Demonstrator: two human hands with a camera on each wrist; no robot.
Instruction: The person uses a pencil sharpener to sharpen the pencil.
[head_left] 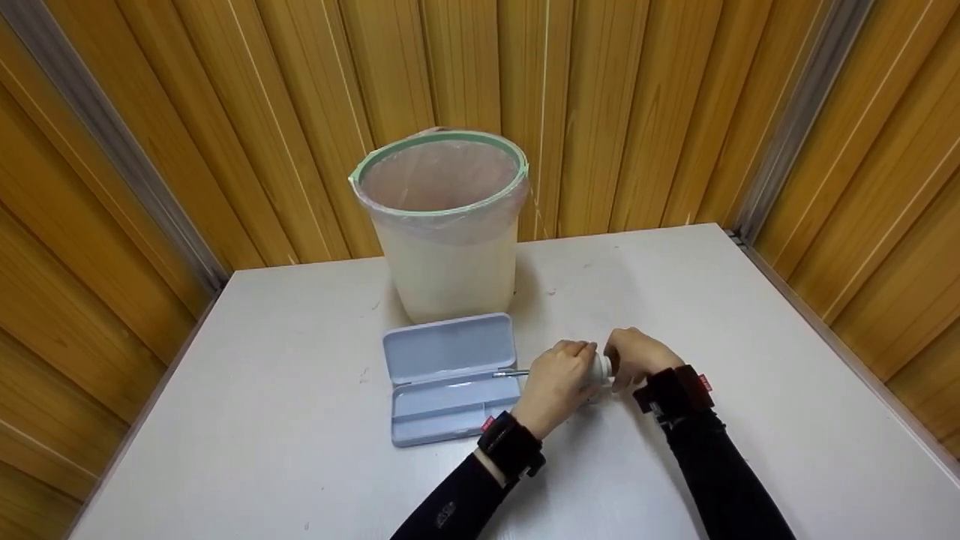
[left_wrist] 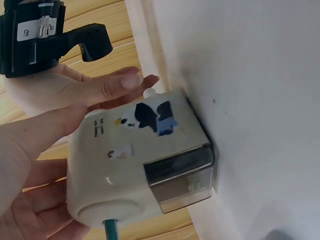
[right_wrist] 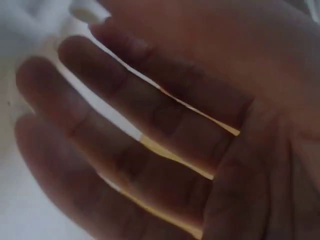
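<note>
My left hand (head_left: 559,379) grips a white pencil sharpener (left_wrist: 127,175), its body printed with cartoon figures. A clear shavings drawer (left_wrist: 184,192) shows on one side of it. A teal pencil (left_wrist: 111,230) sticks out of the sharpener's front hole; in the head view it points left over the open case. My right hand (head_left: 637,356) is at the sharpener's back end, with thumb and index finger pinching the small white crank knob (left_wrist: 149,93). In the right wrist view the other fingers (right_wrist: 120,110) are bent and dark, beside the knob.
An open light-blue pencil case (head_left: 450,349) lies left of my hands, lid folded back, with divided compartments. Behind it stands a cream bin (head_left: 450,270) with a green rim and a plastic liner. Wood-patterned walls (head_left: 600,112) enclose the white table (head_left: 285,375).
</note>
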